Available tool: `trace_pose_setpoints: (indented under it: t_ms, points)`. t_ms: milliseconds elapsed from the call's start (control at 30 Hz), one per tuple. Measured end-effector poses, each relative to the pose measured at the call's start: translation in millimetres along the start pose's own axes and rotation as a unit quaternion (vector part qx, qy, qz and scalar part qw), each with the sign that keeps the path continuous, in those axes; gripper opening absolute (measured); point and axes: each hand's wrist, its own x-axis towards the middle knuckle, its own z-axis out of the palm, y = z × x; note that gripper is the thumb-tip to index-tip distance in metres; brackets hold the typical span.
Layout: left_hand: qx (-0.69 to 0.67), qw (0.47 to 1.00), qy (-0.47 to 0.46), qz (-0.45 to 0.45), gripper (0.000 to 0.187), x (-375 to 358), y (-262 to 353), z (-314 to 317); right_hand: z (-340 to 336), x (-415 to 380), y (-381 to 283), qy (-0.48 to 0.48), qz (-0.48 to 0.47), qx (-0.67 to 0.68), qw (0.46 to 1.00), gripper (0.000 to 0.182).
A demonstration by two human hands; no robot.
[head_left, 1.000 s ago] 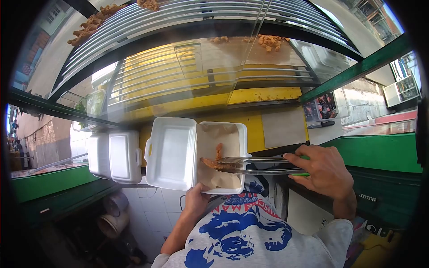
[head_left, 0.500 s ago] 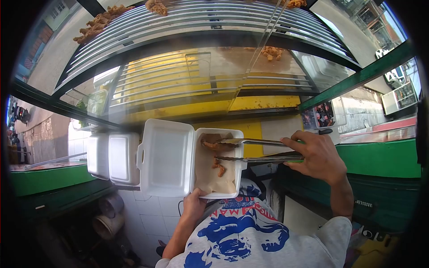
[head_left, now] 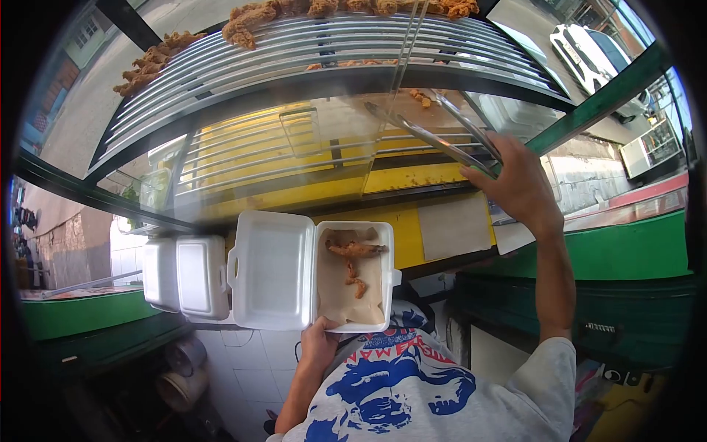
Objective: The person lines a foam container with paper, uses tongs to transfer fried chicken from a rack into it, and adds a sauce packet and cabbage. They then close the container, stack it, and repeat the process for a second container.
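Observation:
An open white foam takeaway box [head_left: 387, 295] has its lid folded out to the left. Brown paper [head_left: 335, 291] lines the base, with a fried chicken piece [head_left: 356, 250] and smaller fried bits [head_left: 359, 287] on it. My left hand [head_left: 318, 342] grips the box's near edge, thumb on the rim and fingers hidden beneath. My right hand [head_left: 519, 180] is closed around metal tongs [head_left: 442, 144]. Their jaws are spread with nothing between them, reaching into the display case near a few fried pieces [head_left: 421, 98] on its lower shelf.
Two closed foam boxes [head_left: 202, 276] stand left of the open one. Fried chicken [head_left: 254, 26] lines the upper wire rack [head_left: 294, 55]. Brown paper sheets [head_left: 455, 228] lie on the yellow counter [head_left: 409, 239]. A green frame bar [head_left: 596, 99] slants at the right.
My right hand has lifted the tongs out of the box, up and forward into the display case. The chicken piece stays in the box, which my left hand still holds.

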Motion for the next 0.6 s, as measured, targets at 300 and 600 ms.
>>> trace_pose_setpoints:
  t_ms: [300,600]
  points:
    - [0.215,0.966,-0.060,0.131,0.027,19,-20,-39,88,123,-38,0.068,-0.048,-0.143,0.986,0.047]
    - [0.042,0.998,-0.003,0.047,0.038,3,-8,-16,117,155,-29,0.275,-0.102,-0.227,0.929,0.021]
